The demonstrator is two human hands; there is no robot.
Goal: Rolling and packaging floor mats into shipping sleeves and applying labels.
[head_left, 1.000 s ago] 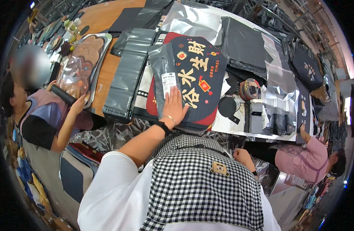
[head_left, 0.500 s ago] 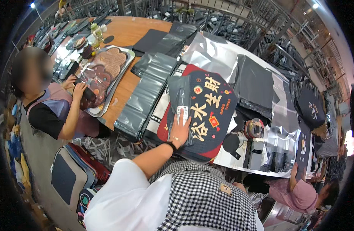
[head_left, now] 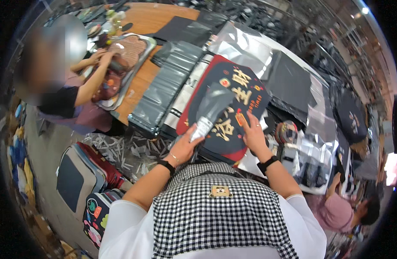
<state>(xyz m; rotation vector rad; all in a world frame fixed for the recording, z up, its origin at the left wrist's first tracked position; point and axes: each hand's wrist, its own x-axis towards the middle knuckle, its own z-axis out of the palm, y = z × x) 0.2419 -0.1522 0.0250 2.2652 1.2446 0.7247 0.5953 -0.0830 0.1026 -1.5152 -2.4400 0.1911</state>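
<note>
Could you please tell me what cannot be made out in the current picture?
In the head view:
Print on the label: blurred.
Part of the grey bag: behind the left hand.
Most of what lies beneath the dark mat: covered by it.
Dark item by the co-worker's hands, picture left: blurred, kind unclear.

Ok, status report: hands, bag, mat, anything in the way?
Left hand holding grey plastic bag. Right hand open, at right edge of dark mat. Bag over mat, hiding some lettering.
</note>
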